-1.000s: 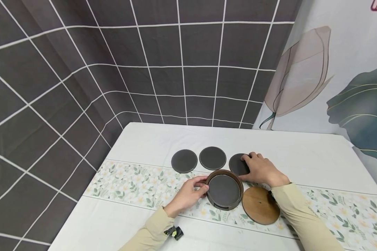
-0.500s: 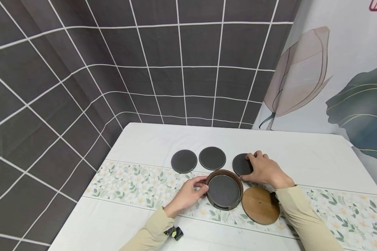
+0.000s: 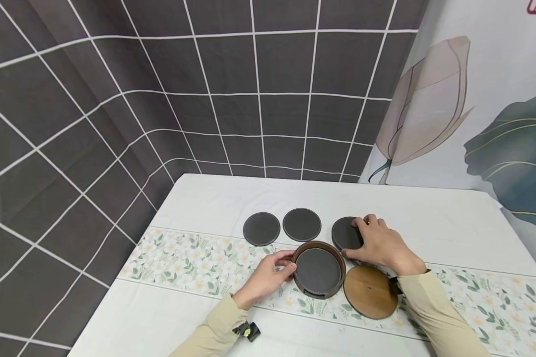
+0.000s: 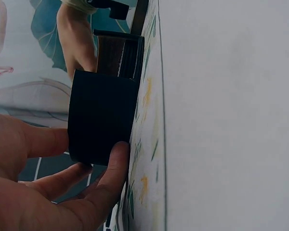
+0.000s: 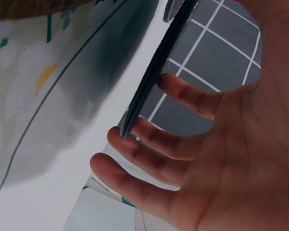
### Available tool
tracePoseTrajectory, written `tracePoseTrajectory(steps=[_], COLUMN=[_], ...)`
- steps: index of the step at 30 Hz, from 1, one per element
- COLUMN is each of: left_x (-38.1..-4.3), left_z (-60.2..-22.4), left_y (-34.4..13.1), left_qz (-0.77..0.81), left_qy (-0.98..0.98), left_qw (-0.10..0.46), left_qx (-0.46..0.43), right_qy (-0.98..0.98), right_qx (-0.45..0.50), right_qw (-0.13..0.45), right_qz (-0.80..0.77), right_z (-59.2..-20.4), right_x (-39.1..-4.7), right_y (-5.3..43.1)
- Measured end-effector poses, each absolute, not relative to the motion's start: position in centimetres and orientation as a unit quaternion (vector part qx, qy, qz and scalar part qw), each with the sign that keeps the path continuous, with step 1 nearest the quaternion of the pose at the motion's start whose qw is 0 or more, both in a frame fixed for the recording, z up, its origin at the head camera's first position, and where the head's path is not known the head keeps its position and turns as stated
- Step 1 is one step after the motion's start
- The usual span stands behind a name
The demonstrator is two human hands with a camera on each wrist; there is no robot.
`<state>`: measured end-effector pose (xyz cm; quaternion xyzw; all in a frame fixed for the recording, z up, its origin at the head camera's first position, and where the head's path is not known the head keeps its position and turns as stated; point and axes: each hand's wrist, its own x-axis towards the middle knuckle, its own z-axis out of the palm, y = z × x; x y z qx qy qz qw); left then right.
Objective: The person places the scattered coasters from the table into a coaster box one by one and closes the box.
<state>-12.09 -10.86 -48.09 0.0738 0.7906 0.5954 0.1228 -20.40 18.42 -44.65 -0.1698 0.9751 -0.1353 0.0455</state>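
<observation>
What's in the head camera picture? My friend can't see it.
A person's left hand holds a round holder with a dark disc inside; their right hand grips another dark disc. Two more dark discs and a brown disc lie nearby on a flowered white cloth.

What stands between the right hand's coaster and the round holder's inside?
Apart from the fingers of the right hand, only the raised rim of the round holder, on the side facing the black coaster. The brown disc lies off that path.

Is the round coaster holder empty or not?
Not empty: the head view shows a dark coaster lying inside the coaster holder. The total count cannot be told.
</observation>
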Motion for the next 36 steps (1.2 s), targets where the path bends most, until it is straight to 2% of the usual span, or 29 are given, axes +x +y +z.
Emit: tracePoseTrajectory(steps=[36], left_x=[-12.1], left_z=[-48.0], left_y=[-10.8], left_qz=[0.6], left_qy=[0.787], left_qw=[0.124], left_qx=[0.071], right_qy=[0.964], right_qx=[-0.211], right_qw=[-0.058], right_qz=[-0.153], right_z=[-43.7], right_x=[-17.5], right_y=[17.7])
